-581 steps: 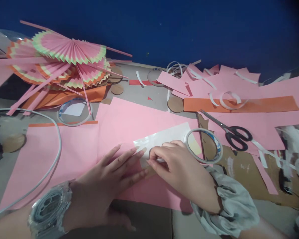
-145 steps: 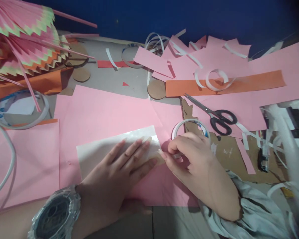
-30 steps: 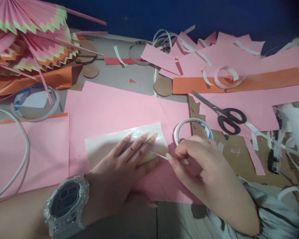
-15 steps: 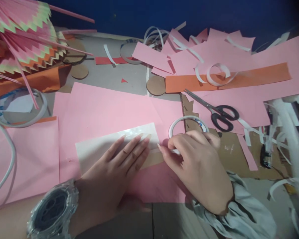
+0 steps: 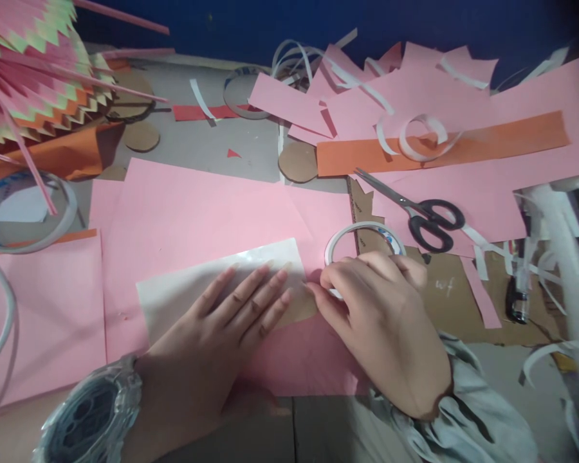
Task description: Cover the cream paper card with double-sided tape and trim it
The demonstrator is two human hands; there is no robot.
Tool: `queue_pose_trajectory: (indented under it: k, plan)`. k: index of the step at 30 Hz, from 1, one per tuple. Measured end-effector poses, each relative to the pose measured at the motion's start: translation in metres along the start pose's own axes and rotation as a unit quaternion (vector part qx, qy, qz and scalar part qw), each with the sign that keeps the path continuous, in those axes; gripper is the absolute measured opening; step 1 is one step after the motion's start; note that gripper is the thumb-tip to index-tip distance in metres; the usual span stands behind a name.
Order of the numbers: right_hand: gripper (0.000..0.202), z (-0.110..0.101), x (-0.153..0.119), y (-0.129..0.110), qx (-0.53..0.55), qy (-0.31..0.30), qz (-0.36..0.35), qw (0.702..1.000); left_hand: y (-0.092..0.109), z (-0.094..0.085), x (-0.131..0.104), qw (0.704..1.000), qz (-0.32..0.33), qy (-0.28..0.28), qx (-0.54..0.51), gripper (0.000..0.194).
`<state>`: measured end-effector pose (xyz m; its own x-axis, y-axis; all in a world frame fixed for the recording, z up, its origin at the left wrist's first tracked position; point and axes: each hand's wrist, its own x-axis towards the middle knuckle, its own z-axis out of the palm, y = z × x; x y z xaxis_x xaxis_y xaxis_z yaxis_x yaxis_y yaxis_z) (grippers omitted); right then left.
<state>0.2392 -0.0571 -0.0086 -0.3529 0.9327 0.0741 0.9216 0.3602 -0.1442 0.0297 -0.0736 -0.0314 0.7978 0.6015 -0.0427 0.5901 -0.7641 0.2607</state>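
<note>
My left hand, with a clear watch on its wrist, lies flat with fingers spread on a whitish, shiny sheet. That sheet rests on large pink paper. My right hand is bent at the sheet's right end, thumb and index finger curled together near its edge; whatever is between the fingertips is too small to make out. Just behind the right hand's knuckles, partly covered by them, is a roll of white tape.
Black-handled scissors lie at the right, below an orange strip. Pink scraps and white curls spread behind. Another tape roll and a pleated paper fan are at the left. A cardboard disc sits mid-table.
The view has shifted slightly, with the objects at the left moving further left in the picture. Both hands keep nearly the same pose on the whitish sheet.
</note>
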Motion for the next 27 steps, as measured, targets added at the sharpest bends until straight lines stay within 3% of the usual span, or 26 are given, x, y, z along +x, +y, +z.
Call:
queue_pose_trajectory:
  k: [17,27]
  plan:
    - [0.020,0.005,-0.004,-0.001,-0.040,0.031,-0.014,0.999,0.000,-0.002,-0.002,1.000,-0.002,-0.014,0.020,0.088]
    - [0.016,0.004,-0.003,-0.002,-0.061,0.017,-0.004,0.998,0.002,-0.011,0.003,1.000,0.003,-0.001,0.011,0.101]
